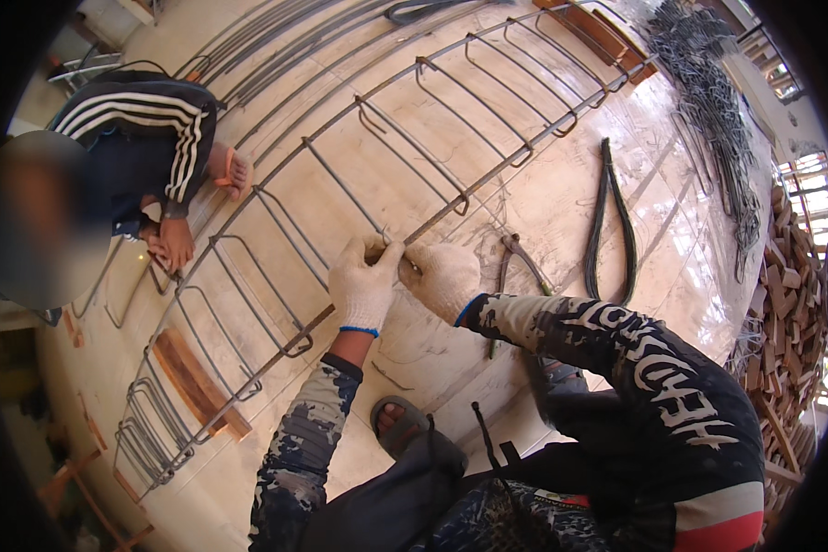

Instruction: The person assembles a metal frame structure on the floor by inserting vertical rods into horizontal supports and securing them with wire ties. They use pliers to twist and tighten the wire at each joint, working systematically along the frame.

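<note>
Heads up, your left hand [361,281] and right hand [446,276] are right up against the near long bar [320,318] of the rebar cage [345,187], close together in their gloves. Fingers on both look curled in with thumbs drawn toward them, so nowhere near spread, but I can't tell if you've got the bar itself or something thin pinched in there.

The cage lies slantwise across the floor in front of you, with a wooden block [193,373] under its lower-left end. I'd guess a hard push could rock it or skid it off that wood. Also, the co-worker's hands [177,241] are at the far side, so a tug from either of you might shift the steel and nip the other's fingers.

Knit gloves could snag on a wire end too. And watch the pincers [511,253] on the floor just beyond your right hand, plus that looped wire bundle [623,221] further right: easy to step on. Your sandal [403,421] leaves toes bare if the cage drops.
</note>
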### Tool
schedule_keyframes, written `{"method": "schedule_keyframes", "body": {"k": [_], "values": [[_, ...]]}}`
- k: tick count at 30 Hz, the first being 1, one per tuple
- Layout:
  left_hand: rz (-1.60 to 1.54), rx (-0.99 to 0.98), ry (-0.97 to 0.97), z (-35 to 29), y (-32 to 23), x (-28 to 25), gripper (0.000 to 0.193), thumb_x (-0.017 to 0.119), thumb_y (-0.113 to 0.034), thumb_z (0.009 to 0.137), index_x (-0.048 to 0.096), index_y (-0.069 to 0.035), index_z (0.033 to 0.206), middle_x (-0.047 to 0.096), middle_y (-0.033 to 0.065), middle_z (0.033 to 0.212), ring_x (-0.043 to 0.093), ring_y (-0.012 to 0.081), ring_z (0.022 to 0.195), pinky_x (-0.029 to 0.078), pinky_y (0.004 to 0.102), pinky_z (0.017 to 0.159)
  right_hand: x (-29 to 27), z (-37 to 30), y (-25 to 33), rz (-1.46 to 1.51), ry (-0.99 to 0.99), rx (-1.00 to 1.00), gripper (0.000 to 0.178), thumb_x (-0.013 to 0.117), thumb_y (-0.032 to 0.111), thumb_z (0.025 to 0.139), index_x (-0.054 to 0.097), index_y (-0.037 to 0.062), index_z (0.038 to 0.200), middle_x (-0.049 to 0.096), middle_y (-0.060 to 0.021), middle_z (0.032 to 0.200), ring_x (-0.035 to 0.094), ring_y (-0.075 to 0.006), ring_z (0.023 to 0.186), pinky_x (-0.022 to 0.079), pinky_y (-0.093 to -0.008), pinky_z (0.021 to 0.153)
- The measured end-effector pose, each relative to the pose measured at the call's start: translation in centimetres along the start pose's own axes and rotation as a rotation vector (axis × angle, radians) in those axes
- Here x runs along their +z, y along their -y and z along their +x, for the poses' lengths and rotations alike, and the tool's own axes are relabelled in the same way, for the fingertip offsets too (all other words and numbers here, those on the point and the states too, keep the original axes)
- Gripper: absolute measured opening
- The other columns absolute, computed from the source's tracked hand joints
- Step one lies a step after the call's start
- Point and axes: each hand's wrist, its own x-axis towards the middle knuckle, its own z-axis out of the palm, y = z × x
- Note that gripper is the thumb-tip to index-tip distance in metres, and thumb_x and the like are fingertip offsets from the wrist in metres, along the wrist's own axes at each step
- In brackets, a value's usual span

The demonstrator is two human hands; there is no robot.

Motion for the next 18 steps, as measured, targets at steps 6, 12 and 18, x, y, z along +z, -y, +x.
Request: {"method": "schedule_keyframes", "body": {"k": [6, 12, 18], "values": [[-0.028, 0.008, -0.016, -0.1, 0.0, 0.6, 0.026, 0.093, -0.025, 0.094, 0.081, -0.002, 0.098, 0.084, 0.0128, 0.090, 0.081, 0.0231, 0.081, 0.063, 0.0382, 0.078, 0.3, 0.2, -0.7, -0.046, -0.034, -0.030, 0.028, 0.072, 0.036, 0.102, 0.081, 0.0105, 0.097, 0.079, -0.0171, 0.083, 0.079, -0.0411, 0.084, 0.061, -0.0550, 0.078], [0.019, 0.057, -0.054, -0.1, 1.3, 0.2, 0.028, 0.093, -0.026, 0.094, 0.082, -0.002, 0.101, 0.085, 0.0123, 0.090, 0.081, 0.0229, 0.081, 0.063, 0.0383, 0.078, 1.4, 0.5, -0.9, -0.023, -0.119, -0.075, 0.023, 0.075, 0.036, 0.098, 0.079, 0.0142, 0.091, 0.076, -0.0153, 0.079, 0.077, -0.0415, 0.079, 0.059, -0.0562, 0.071], [-0.085, -0.017, 0.005, -0.1, 0.5, 0.1, 0.024, 0.092, -0.024, 0.096, 0.083, -0.002, 0.099, 0.085, 0.0133, 0.092, 0.081, 0.0233, 0.080, 0.063, 0.0371, 0.077, 0.8, 0.4, -0.6, -0.010, -0.050, -0.042, 0.024, 0.072, 0.034, 0.100, 0.081, 0.0129, 0.099, 0.080, -0.0167, 0.088, 0.079, -0.0415, 0.089, 0.060, -0.0571, 0.079]]}}
